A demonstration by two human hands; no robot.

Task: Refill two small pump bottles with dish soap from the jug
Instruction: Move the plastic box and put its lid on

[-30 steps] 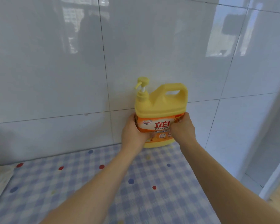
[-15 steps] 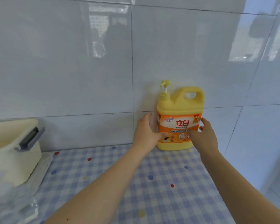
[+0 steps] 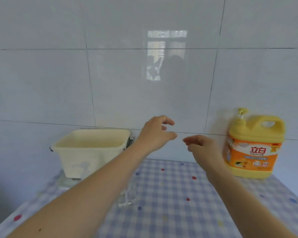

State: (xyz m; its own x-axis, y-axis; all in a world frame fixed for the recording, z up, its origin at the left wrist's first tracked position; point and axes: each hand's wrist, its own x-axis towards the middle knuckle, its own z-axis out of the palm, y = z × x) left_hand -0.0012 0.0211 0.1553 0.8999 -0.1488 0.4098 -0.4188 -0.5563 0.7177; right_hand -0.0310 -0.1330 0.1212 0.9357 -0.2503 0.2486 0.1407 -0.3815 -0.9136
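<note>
A glossy white tiled wall (image 3: 144, 83) is being faced, with a blue checked tablecloth (image 3: 170, 203), dotted in red and blue, spread below it. At the right, against the wall, a yellow dish soap jug (image 3: 253, 152) is standing upright on the cloth, well apart from both hands. It is being held by nobody.

The left hand (image 3: 155, 133) and the right hand (image 3: 201, 146) are being held out in mid-air in front of the wall, close together, fingers loosely curled and grasping nothing.

The jug is judged to be stiff, smooth plastic, likely heavy if full and slippery if soapy. It would best be taken by the moulded handle (image 3: 272, 121) at its top right, with the other hand supporting the base. The pump (image 3: 242, 112) is fitted at its neck. The jug is opaque, so its level cannot be told.

At the left, a cream tub (image 3: 91, 148) is sitting by the wall; nothing can be made out inside it. Beside the left forearm something clear (image 3: 127, 194) is showing, too blurred to identify. No small pump bottles can be made out.
</note>
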